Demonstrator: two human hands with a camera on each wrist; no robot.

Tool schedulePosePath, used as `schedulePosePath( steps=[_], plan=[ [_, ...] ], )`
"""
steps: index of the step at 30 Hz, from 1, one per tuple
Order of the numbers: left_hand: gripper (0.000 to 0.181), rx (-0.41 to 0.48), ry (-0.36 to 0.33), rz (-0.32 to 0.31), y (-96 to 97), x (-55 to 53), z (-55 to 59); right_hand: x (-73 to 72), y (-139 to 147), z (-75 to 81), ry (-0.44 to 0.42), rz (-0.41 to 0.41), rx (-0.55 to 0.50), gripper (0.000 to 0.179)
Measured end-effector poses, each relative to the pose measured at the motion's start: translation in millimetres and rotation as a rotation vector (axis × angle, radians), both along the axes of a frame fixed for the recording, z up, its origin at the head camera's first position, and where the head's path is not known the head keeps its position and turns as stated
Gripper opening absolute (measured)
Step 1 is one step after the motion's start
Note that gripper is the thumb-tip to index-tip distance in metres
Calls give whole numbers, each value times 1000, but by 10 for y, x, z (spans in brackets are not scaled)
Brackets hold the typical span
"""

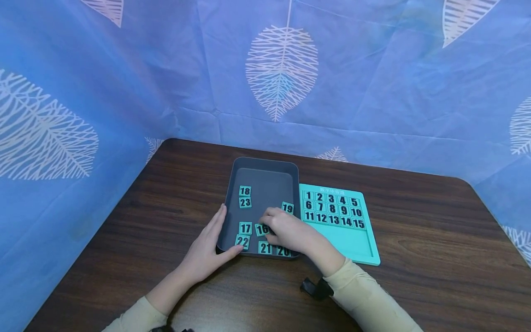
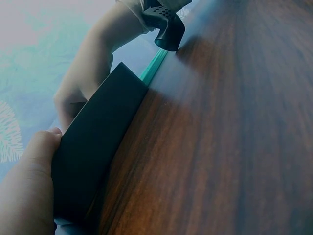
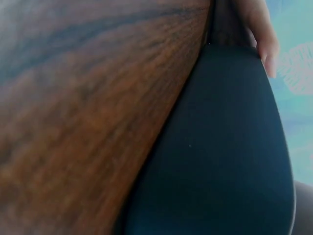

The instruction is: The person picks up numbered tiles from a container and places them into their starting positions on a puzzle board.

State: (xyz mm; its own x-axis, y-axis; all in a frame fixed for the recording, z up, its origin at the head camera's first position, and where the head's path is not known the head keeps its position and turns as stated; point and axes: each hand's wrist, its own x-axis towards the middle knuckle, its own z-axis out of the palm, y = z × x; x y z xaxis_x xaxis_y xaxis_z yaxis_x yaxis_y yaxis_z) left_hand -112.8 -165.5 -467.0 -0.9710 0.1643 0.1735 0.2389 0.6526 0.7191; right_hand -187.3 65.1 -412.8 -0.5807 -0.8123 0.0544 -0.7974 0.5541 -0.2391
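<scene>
A dark grey tray (image 1: pixel 265 164) lies on the table with several turquoise number tiles in it. My left hand (image 1: pixel 206 251) holds its near-left corner, fingers along the left wall and thumb on the front rim near tile 22 (image 1: pixel 242 241). Over the tray's near right part, my right hand (image 1: pixel 289 229) has its curled fingertips at the number 16 tile (image 1: pixel 262 229) and pinches it, covering its right side. Around that hand are tile 17 (image 1: pixel 245 228), tile 19 (image 1: pixel 287 208), tile 21 (image 1: pixel 265 248) and tile 20 (image 1: pixel 284 251). Both wrist views show mainly the tray's outer wall (image 2: pixel 100 142).
Right of the tray, a turquoise board (image 1: pixel 352 246) holds tiles 1 to 15 in its upper rows. Tile 18 (image 1: pixel 245 191) and tile 23 (image 1: pixel 245 202) lie farther back in the tray. Behind the dark wooden table (image 1: pixel 431 230) hangs a blue leaf-patterned cloth (image 1: pixel 356 83).
</scene>
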Motion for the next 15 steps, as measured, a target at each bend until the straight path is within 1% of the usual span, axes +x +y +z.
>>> schedulePosePath(
  steps=[3,7,11,15],
  plan=[
    [96,-3,-3,1,-2,-1,-3,-10,49,9,8,-15,-48,30],
    [97,-13,8,0,-7,-14,-16,-50,195,105,52,-40,-131,31],
    [97,-12,11,0,-4,-15,-12,-131,423,257,51,-129,-194,35],
    [96,-13,18,1,-3,-12,-13,-188,681,335,42,-224,-201,37]
  ],
)
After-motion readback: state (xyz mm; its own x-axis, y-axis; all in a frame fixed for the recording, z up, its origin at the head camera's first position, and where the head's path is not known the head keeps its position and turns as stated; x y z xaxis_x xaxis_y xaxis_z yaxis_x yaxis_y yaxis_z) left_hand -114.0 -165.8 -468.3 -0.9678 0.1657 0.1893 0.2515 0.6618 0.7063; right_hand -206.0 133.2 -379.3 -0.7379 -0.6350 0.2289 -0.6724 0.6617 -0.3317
